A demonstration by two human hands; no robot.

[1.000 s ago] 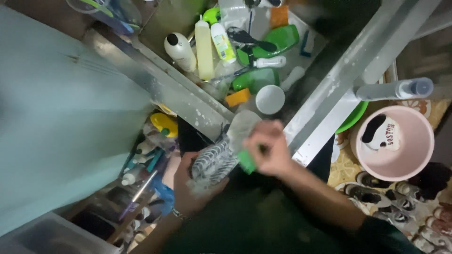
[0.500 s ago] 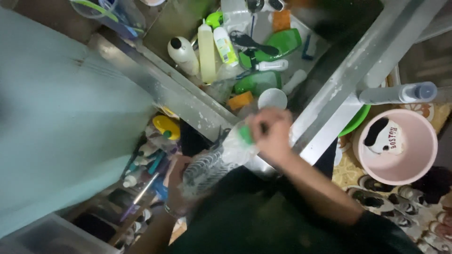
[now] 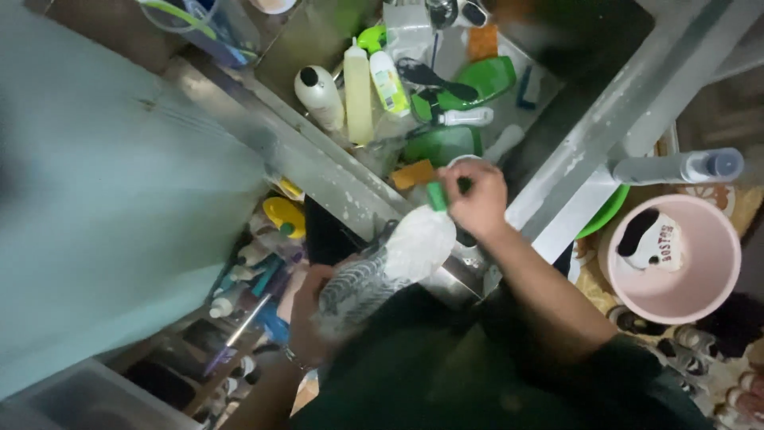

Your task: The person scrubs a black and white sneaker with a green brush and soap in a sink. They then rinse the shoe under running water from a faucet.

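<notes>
My left hand (image 3: 312,317) grips the lower end of a pale patterned bottle (image 3: 387,263) that lies slanted over the front rim of a steel sink (image 3: 334,179). The bottle's green cap (image 3: 435,196) points up toward the sink. Around that cap closes my right hand (image 3: 476,197), fingers pinching it. The image is blurred, so the bottle's pattern is unclear.
Inside the sink stand a white bottle (image 3: 320,97), a yellowish squeeze bottle (image 3: 357,91), green containers (image 3: 446,145) and orange sponges (image 3: 414,173). A pink bucket (image 3: 676,259) sits at right beside a grey pipe (image 3: 676,167). Bottles and tools (image 3: 259,263) crowd a shelf below left.
My right hand has risen with the bottle's capped end toward the sink. The bottle now lies more stretched out, and my left hand has shifted lower along it.
</notes>
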